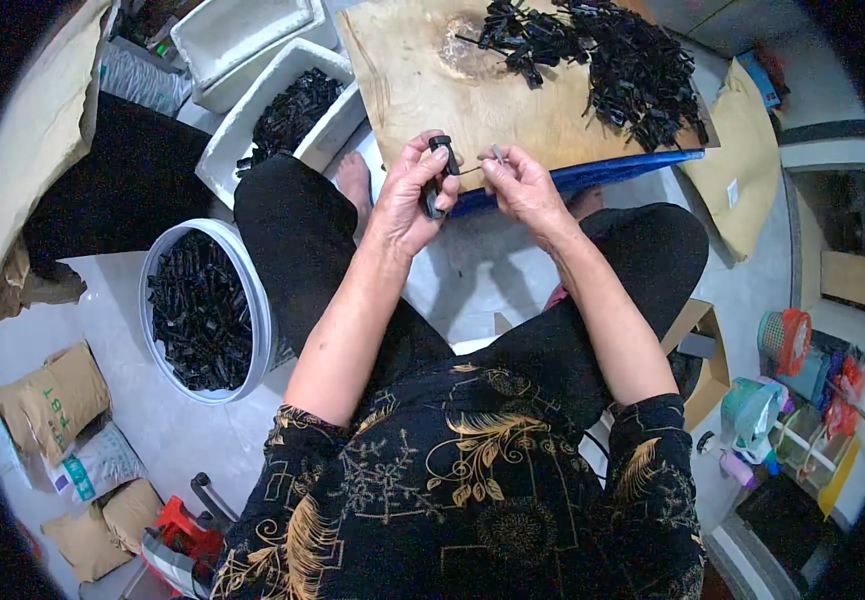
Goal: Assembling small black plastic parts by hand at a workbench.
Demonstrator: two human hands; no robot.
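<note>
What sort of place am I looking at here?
Probably a home piecework corner, set up on a tiled floor. A wooden board carries a pile of small black parts, a white bucket is full of them, and the left hand holds one black part.

A bare wooden board (422,80) lies across the upper middle of the frame, its near edge resting on a blue plastic rim (592,175). A loose heap of small black plastic parts (622,60) covers its upper right; a dark scorched stain (467,50) marks it left of the heap.
</note>
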